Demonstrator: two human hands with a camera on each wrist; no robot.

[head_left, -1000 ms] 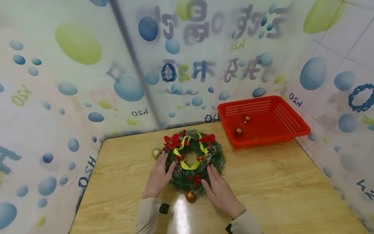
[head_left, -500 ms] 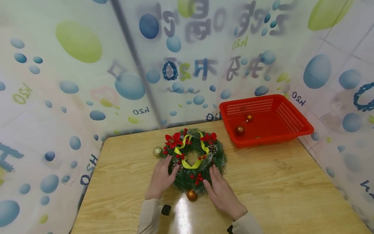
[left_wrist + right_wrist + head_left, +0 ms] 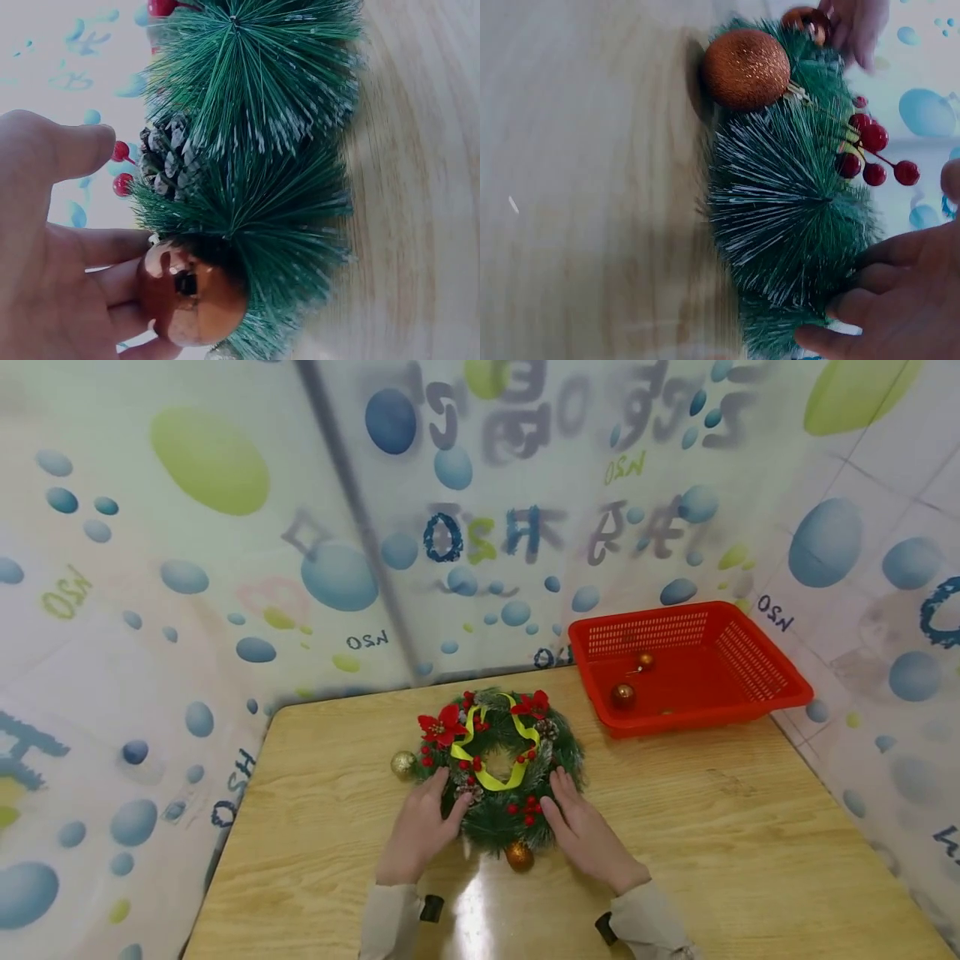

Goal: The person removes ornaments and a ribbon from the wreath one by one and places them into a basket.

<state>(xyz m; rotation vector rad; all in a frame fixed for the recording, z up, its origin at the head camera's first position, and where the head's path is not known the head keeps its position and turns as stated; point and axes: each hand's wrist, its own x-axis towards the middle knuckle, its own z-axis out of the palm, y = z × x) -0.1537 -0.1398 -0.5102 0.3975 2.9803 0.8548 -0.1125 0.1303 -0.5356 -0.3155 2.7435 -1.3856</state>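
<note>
A green Christmas wreath (image 3: 491, 821) with red berries, red poinsettias, pinecones and a yellow ribbon lies on the table. On its left side rests my left hand (image 3: 420, 825), thumb apart from the fingers. In the left wrist view, those fingers reach behind a shiny copper ball (image 3: 193, 296) at the wreath's edge; a pinecone (image 3: 171, 159) is near the thumb. My right hand (image 3: 588, 835) touches the right side, its fingers against the needles in the right wrist view. A glittery orange ball (image 3: 746, 70) hangs at the near edge, and a gold ball (image 3: 403, 765) at the left.
At the back right stands a red plastic basket (image 3: 720, 714) holding a copper ball (image 3: 622, 695) and a smaller gold ball (image 3: 646, 662). The wooden table (image 3: 322, 827) meets patterned curtains (image 3: 225, 610) at its back and sides.
The wreath has turned slightly counterclockwise: its orange ball and front berries have shifted right. Both hands stay at its sides. The whole head view has shifted a little too.
</note>
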